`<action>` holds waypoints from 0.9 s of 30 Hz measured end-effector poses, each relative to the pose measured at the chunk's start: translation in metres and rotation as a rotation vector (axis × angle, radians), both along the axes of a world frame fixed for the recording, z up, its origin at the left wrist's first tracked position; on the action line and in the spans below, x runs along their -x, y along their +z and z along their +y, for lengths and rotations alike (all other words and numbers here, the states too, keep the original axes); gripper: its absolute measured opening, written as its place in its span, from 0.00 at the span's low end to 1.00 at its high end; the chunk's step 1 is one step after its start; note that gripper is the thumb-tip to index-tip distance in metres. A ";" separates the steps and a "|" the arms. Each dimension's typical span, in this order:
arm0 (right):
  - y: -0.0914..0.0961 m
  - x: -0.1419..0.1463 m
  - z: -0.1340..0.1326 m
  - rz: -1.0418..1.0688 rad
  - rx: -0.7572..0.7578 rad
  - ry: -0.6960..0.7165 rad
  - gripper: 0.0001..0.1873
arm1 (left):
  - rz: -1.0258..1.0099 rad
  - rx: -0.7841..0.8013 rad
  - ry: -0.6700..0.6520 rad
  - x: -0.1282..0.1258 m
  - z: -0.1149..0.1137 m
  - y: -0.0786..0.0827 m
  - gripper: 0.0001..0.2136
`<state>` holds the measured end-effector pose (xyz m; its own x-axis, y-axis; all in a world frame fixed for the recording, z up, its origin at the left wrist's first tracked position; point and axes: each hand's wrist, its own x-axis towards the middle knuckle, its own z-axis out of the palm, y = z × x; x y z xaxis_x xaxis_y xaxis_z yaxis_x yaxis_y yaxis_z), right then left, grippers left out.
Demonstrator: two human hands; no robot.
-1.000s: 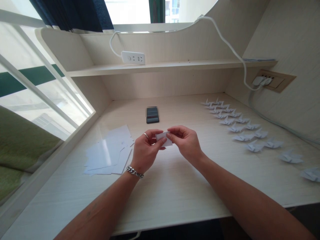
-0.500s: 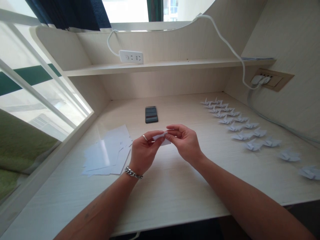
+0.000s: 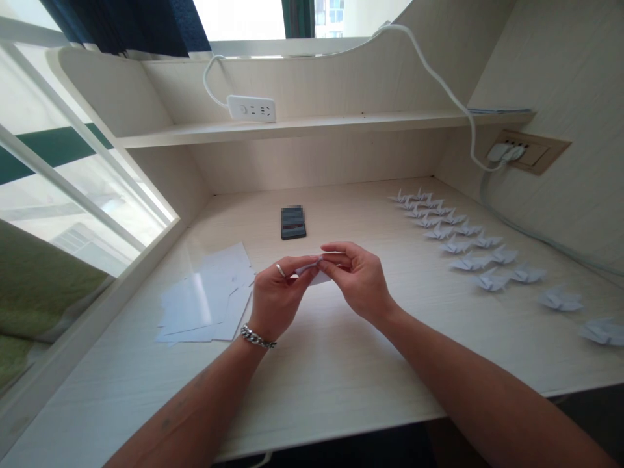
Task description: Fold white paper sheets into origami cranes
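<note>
Between my two hands, a small folded piece of white paper is held just above the desk. My left hand, with a ring and a chain bracelet, pinches its left side between thumb and fingers. From the other side my right hand pinches it near the top middle, thumb against fingertips. Fingers cover much of the paper, so its exact folds are hidden. To the left lies a loose spread of white paper sheets. Folded paper cranes stand in two rows on the right.
A dark phone lies beyond my hands on the desk. On the shelf above rests a white power strip. Its white cable runs to a wall socket. A railing borders the left side.
The view has shifted slightly. Both hands stay pinched on the folded paper, with only a very small movement of the fingers; nothing else has moved.
</note>
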<state>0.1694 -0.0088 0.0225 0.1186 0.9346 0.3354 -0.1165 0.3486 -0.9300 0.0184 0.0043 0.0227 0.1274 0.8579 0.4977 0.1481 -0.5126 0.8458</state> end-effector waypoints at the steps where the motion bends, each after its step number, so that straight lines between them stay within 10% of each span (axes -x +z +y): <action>1: 0.000 0.000 0.000 -0.001 -0.002 0.000 0.18 | 0.004 -0.006 -0.001 0.000 0.000 0.000 0.09; 27: 0.003 0.000 0.000 0.166 0.004 0.100 0.14 | -0.077 -0.004 0.025 -0.001 -0.003 0.004 0.09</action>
